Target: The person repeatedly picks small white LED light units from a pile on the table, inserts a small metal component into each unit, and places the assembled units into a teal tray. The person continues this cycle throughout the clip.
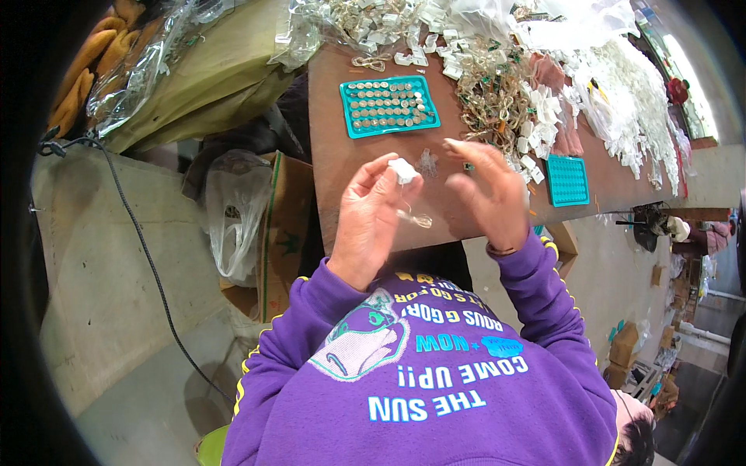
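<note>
My left hand (367, 221) pinches a small white plastic housing (402, 170) over the table's front part. A thin pale wire loop (418, 220) dangles just beneath it. To its right my right hand (497, 198) is raised, slightly blurred, with fingers and thumb spread apart and apparently nothing held. On the table between the hands lies a little heap of tiny clear pieces (427, 162). A small green piece (468, 166) shows between my right thumb and fingers; whether it touches them I cannot tell. Beyond my left hand sits a teal tray (388, 133) with rows of round silvery button cells.
A pile of wired green circuit boards (493, 97) covers the table's right middle, with white plastic housings (614, 101) heaped behind. A second teal tray (568, 181) lies at the right edge. Left of the brown table (330, 116) stands a cardboard box (284, 225) with a plastic bag (233, 217).
</note>
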A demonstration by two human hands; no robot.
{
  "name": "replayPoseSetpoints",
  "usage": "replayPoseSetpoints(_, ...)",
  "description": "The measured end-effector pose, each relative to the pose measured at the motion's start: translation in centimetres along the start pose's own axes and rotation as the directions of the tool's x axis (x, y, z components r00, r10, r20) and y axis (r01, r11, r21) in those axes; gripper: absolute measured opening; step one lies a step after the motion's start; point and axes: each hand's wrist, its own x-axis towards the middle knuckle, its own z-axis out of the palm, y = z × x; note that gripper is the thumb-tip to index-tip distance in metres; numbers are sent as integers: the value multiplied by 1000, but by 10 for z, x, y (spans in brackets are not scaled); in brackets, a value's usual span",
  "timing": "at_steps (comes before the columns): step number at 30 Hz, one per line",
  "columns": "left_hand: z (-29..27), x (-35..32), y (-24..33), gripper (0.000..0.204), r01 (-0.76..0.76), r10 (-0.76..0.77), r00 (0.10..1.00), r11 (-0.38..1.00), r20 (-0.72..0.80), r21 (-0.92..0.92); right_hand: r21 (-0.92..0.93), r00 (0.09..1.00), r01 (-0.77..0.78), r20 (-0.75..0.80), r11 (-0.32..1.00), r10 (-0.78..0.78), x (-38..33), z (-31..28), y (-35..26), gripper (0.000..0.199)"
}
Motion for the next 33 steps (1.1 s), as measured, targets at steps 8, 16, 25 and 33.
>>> replayPoseSetpoints(8, -14, 5, -4, 23, -195, 195, 981, 954, 22, 228, -325, 937, 300, 278, 897, -213, 25, 9, 37, 17)
replayPoseSetpoints(16, -22, 4, 0, 23, -181, 175, 980, 981, 92, 61, -232, 925, 227, 354, 946, -135, 30, 10, 35, 15)
replayPoseSetpoints(25, -24, 2, 0, 25, -171, 166, 981, 984, 103, 43, -342, 944, 304, 236, 889, -232, -3, 19, 19, 14)
replayPoseSetpoints(33, -24, 2, 1, 24, -156, 158, 981, 987, 115, -25, -464, 891, 437, 341, 771, -300, -5, 25, 20, 14)
